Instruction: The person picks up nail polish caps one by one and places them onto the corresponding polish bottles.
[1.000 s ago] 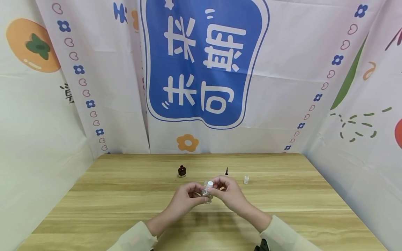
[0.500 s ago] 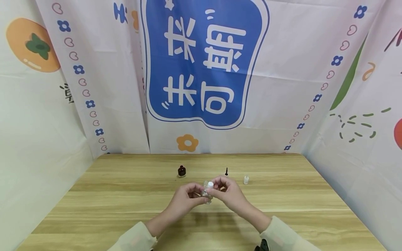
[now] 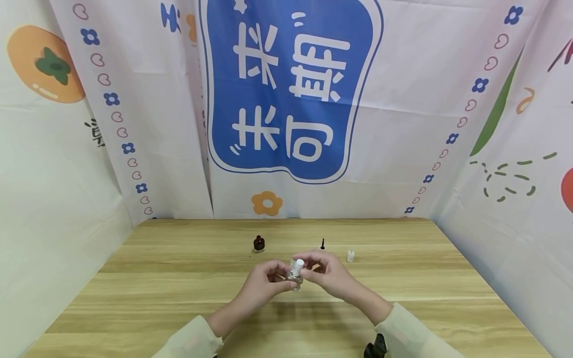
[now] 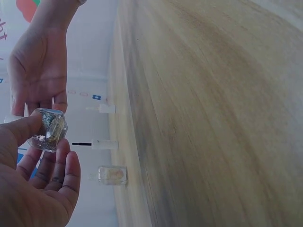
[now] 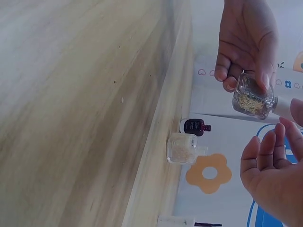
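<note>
Holding a small clear bottle (image 3: pixel 294 275) above the table (image 3: pixel 179 283), the left hand (image 3: pixel 264 282) is pinching its body while the right hand (image 3: pixel 329 273) is pinching its white cap (image 3: pixel 299 262). A dark bottle (image 3: pixel 259 243) is standing behind.

Left wrist: the left hand (image 4: pixel 35 184) is pinching the glitter-filled bottle (image 4: pixel 47 130).

Right wrist: the right hand (image 5: pixel 274 175) is lying with fingers relaxed beside the bottle (image 5: pixel 253 97); another clear bottle (image 5: pixel 182 148) is standing on the table (image 5: pixel 71 118).

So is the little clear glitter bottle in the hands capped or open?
Capped: a white cap sits on the glitter bottle; the left hand holds the glass, the right hand pinches the cap.
</note>
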The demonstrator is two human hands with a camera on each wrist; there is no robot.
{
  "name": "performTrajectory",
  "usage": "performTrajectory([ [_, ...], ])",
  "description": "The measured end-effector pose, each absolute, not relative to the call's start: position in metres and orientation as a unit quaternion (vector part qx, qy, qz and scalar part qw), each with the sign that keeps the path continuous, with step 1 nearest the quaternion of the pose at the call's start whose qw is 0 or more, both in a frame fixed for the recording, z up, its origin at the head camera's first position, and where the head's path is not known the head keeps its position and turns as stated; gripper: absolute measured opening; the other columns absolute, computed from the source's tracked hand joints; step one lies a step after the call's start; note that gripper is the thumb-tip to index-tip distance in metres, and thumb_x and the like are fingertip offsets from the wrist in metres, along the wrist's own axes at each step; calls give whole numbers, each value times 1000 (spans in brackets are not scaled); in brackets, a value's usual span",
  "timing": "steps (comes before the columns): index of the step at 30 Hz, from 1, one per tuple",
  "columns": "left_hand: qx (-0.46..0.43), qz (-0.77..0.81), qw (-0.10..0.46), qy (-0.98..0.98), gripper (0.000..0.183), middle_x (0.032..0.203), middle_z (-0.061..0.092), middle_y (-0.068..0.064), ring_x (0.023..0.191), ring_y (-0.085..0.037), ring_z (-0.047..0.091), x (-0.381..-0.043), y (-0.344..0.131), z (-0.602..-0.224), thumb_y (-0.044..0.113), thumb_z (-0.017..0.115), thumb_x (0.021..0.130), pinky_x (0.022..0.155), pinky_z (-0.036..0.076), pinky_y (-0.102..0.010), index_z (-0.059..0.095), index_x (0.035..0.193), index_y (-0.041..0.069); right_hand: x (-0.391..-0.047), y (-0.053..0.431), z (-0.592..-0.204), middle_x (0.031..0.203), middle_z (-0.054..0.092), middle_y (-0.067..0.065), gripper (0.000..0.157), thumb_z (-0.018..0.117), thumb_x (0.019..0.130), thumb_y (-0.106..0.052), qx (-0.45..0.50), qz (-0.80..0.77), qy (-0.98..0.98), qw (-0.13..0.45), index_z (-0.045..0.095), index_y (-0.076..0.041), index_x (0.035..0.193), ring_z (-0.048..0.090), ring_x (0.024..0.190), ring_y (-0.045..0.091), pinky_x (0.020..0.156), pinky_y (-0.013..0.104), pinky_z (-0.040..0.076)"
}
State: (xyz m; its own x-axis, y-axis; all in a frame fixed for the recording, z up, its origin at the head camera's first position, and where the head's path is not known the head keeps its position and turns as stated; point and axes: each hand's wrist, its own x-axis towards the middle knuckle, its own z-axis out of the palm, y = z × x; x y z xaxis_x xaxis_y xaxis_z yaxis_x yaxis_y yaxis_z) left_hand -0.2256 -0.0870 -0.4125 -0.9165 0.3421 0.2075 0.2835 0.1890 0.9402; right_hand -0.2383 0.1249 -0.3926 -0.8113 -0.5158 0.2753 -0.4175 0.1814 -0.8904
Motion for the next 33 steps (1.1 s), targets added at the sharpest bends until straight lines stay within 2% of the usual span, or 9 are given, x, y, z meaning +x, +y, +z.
performTrajectory([
  [13,203,607,23,768,24,91,68,-4,77,-17,65,-224,-86,-409,13,80,80,68,55,-27,67,97,2,-239,123,-394,113,61,11,29,64,95,-12,-297,-568,766,45,65,2,120,57,90,21,73,24,49],
  [24,200,609,34,767,24,93,68,-6,79,-19,65,-224,-85,-408,13,80,81,69,55,-27,67,98,3,-238,121,-396,95,62,6,19,72,89,-15,-264,-574,775,14,69,-4,105,56,87,19,71,26,49],
  [33,209,612,42,762,22,94,68,-7,81,-22,65,-225,-86,-410,11,79,81,70,55,-28,67,98,3,-234,116,-398,91,60,4,17,73,88,-15,-246,-579,777,6,66,-5,101,54,83,17,70,26,47],
])
